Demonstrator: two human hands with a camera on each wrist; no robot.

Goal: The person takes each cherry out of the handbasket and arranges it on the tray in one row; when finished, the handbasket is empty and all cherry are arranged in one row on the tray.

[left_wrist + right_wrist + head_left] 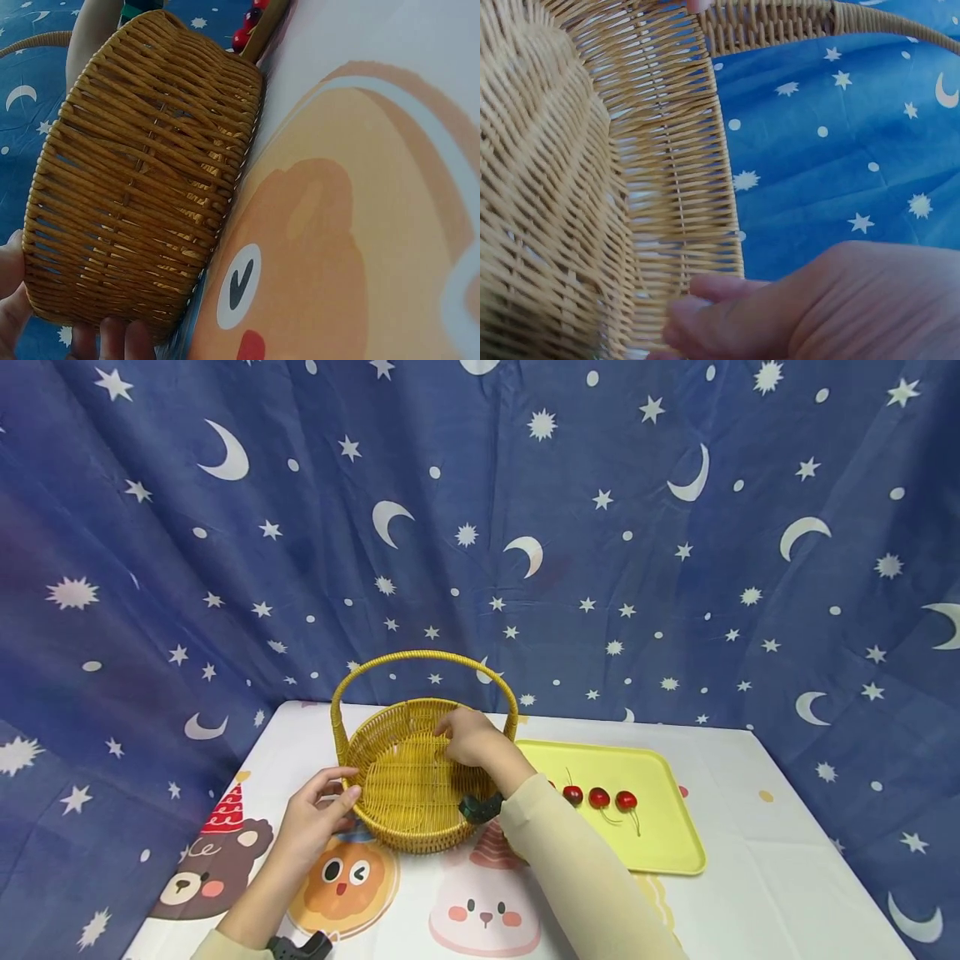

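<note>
A round yellow wicker basket (412, 785) with a tall arched handle (424, 654) stands on the table, and no fruit shows in it. At its left rim my left hand (321, 806) grips the wall. The left wrist view shows the thumb (10, 266) at the rim and several fingers (112, 341) beside the woven side. My right hand (474, 739) reaches over the basket to its back right wall. Its fingers (697, 319) are bent together by the inner wall in the right wrist view; whether they pinch the wicker or something small is hidden.
To the basket's right lies a yellow tray (667, 839) with several red cherries (598, 797) in a row, partly behind my right sleeve (577, 868). A white cartoon-print cloth (757, 827) covers the table. A blue star-and-moon curtain (570, 568) hangs close behind.
</note>
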